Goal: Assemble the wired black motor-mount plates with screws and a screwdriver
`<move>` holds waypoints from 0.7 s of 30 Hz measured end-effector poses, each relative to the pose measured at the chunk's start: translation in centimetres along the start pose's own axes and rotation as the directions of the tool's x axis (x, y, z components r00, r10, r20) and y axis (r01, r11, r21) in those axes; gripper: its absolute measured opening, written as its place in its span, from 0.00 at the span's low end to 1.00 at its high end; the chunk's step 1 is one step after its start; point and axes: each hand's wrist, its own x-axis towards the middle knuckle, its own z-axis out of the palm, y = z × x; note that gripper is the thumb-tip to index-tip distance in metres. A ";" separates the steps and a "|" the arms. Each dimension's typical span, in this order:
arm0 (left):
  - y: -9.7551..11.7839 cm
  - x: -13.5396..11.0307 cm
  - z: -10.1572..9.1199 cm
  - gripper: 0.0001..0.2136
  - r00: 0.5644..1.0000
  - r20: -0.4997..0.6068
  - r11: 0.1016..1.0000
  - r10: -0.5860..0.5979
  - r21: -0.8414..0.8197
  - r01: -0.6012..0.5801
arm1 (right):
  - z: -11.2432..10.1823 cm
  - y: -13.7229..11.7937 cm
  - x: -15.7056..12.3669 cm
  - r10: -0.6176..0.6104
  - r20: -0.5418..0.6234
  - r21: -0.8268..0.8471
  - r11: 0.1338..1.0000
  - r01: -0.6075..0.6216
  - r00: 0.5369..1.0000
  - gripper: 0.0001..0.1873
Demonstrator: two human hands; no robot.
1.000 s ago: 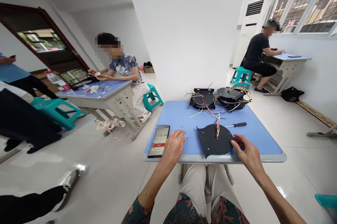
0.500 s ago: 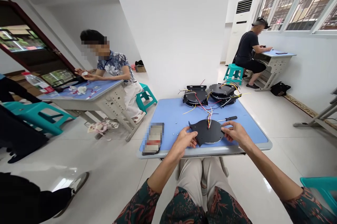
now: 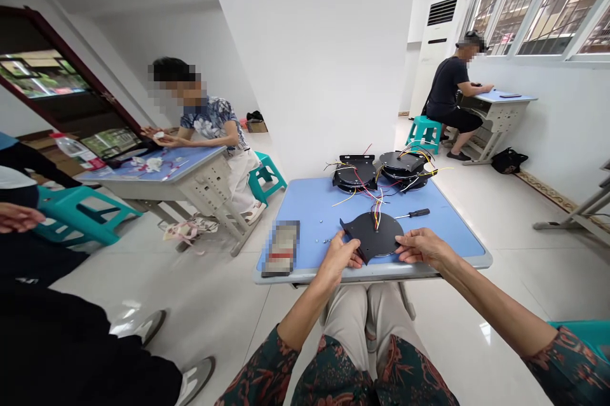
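Note:
A round black plate with coloured wires (image 3: 376,242) lies near the front edge of the blue table, its wires rising from the middle. My left hand (image 3: 341,255) grips its left edge, thumb on top and fingers beneath. At the right rim, my right hand (image 3: 419,247) pinches the plate between thumb and fingers. Just behind the right hand lies a screwdriver (image 3: 418,213) with a black handle. A few small screws (image 3: 326,241) are scattered left of the plate.
Two stacks of similar wired black discs, a left stack (image 3: 355,172) and a right stack (image 3: 404,168), stand at the back of the table (image 3: 305,203). A phone-like flat object (image 3: 282,248), blurred out, lies front left. A person in black (image 3: 57,330) stands close on the left.
Both hands have turned the plate slightly, and my right hand has slid lower along its rim. The person on the left has stepped nearer, with a hand now showing.

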 end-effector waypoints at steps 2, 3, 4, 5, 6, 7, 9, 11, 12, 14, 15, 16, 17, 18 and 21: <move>-0.4 0.0 -0.1 0.23 0.999 0.032 0.999 0.020 -0.038 -0.019 | 0.2 0.4 -0.2 0.004 -0.012 0.078 0.997 -0.003 1.000 0.14; -0.6 0.0 -0.2 0.24 0.998 0.049 0.998 0.032 -0.062 -0.029 | 0.3 0.6 -0.3 0.002 -0.017 0.122 0.993 0.000 1.000 0.13; -0.7 0.0 -0.2 0.25 0.997 0.063 0.995 0.047 -0.087 -0.041 | 0.4 0.8 -0.3 0.000 -0.021 0.164 0.986 0.004 1.000 0.12; -0.9 0.0 -0.2 0.26 0.995 0.075 0.992 0.063 -0.111 -0.055 | 0.4 1.1 -0.2 0.000 -0.025 0.204 0.979 0.005 1.000 0.12; -1.1 0.0 -0.2 0.26 0.993 0.085 0.989 0.076 -0.130 -0.065 | 0.5 1.3 -0.1 0.004 -0.025 0.241 0.971 0.002 1.000 0.11; -1.2 0.1 -0.1 0.27 0.992 0.092 0.987 0.084 -0.142 -0.070 | 0.5 1.5 0.1 0.010 -0.023 0.275 0.961 -0.003 1.000 0.11; -1.6 0.2 0.1 0.29 0.992 0.096 0.985 0.088 -0.154 -0.072 | 0.6 1.9 0.5 0.013 -0.010 0.336 0.942 -0.008 1.000 0.12; -1.9 0.3 0.3 0.29 0.991 0.098 0.985 0.093 -0.154 -0.077 | 0.8 2.1 0.9 0.006 0.006 0.370 0.929 -0.008 1.000 0.13; -2.1 0.3 0.4 0.29 0.990 0.102 0.984 0.099 -0.155 -0.083 | 1.0 2.1 1.1 0.001 0.003 0.380 0.925 -0.002 1.000 0.14; -2.5 0.3 0.5 0.29 0.988 0.103 0.980 0.119 -0.171 -0.100 | 1.3 2.0 1.2 -0.008 -0.027 0.390 0.921 0.018 1.000 0.14; -2.7 0.3 0.4 0.28 0.988 0.086 0.977 0.129 -0.183 -0.111 | 1.4 1.8 1.2 -0.004 -0.048 0.391 0.920 0.022 0.999 0.13; -2.9 0.3 0.4 0.28 0.990 0.051 0.974 0.132 -0.191 -0.120 | 1.5 1.5 1.1 0.010 -0.068 0.398 0.917 0.017 0.998 0.11; -3.1 0.2 0.3 0.27 0.992 0.004 0.973 0.128 -0.193 -0.125 | 1.5 1.3 1.0 0.032 -0.080 0.408 0.913 0.004 0.996 0.08; -3.2 0.2 0.3 0.27 0.992 -0.040 0.974 0.120 -0.191 -0.125 | 1.5 1.0 0.9 0.056 -0.084 0.419 0.908 -0.016 0.995 0.07; -3.1 0.3 0.5 0.27 0.996 -0.038 0.973 0.083 -0.214 -0.089 | 1.4 0.4 0.8 0.101 -0.075 0.446 0.893 -0.057 0.992 0.05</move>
